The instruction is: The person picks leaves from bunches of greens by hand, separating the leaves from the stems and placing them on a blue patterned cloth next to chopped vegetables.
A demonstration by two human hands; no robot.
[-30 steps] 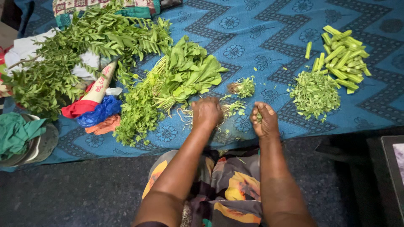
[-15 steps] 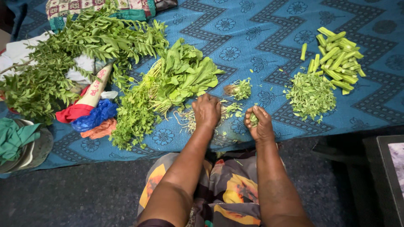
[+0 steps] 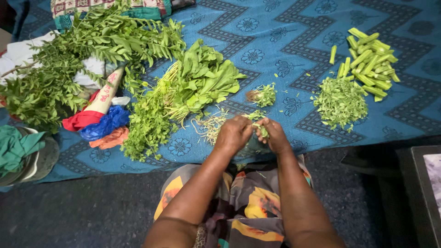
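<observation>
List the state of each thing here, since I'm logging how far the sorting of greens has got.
Small leafy green sprig: held between both hands.
Left hand: closed on the sprig.
Right hand: closed on the sprig.
Heap of plucked small green leaves: loose, piled.
Cut green pod pieces: stacked.
Broad-leaf green bunch: whole, lying flat.

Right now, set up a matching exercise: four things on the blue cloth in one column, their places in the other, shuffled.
1. cut green pods
2. heap of plucked leaves
3. small leafy sprig
4. blue plastic bag

A. between both hands
B. far right, top
C. left, beside a red cloth
D. just below and left of the pods

Pairs: 1-B, 2-D, 3-A, 4-C
</observation>
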